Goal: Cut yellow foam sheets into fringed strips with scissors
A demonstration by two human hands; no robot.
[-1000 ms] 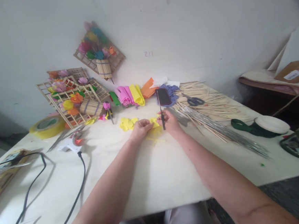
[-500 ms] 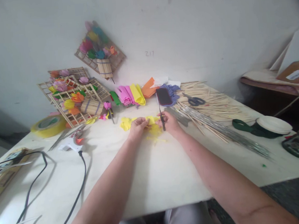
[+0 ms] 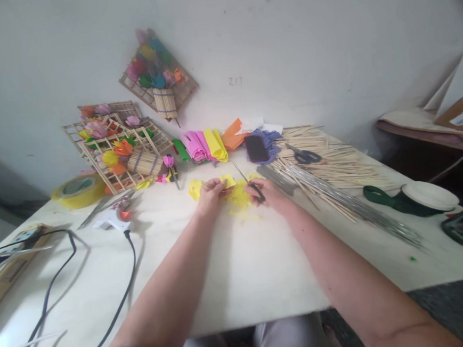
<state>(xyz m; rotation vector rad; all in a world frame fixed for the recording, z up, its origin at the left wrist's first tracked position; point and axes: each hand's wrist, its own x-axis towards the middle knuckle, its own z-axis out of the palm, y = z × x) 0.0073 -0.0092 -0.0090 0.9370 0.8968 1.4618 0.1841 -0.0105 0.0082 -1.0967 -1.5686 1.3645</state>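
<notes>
Between the fingers of my left hand (image 3: 212, 192) is a small piece of yellow paper (image 3: 227, 181), pinched at its edge. My right hand (image 3: 265, 191) is closed around the dark handles of a pair of scissors (image 3: 241, 174), whose blades point up and to the left, just right of the paper. Yellow paper scraps (image 3: 239, 198) lie on the table beneath and between both hands. More yellow pieces (image 3: 195, 189) are heaped just left of my left hand.
Bamboo sticks (image 3: 334, 160), spare scissors (image 3: 307, 157) and metal wires (image 3: 346, 202) lie to the right. Behind are a phone (image 3: 256, 148) and rolled coloured paper (image 3: 215, 145). A corded glue gun (image 3: 115, 220), yellow tape (image 3: 78, 192) and flower-decorated stick frames (image 3: 121, 155) occupy the left.
The scissors have swung from nearly upright to slanting left, towards the yellow paper. My right hand has turned with them, while my left hand keeps hold of the paper.
</notes>
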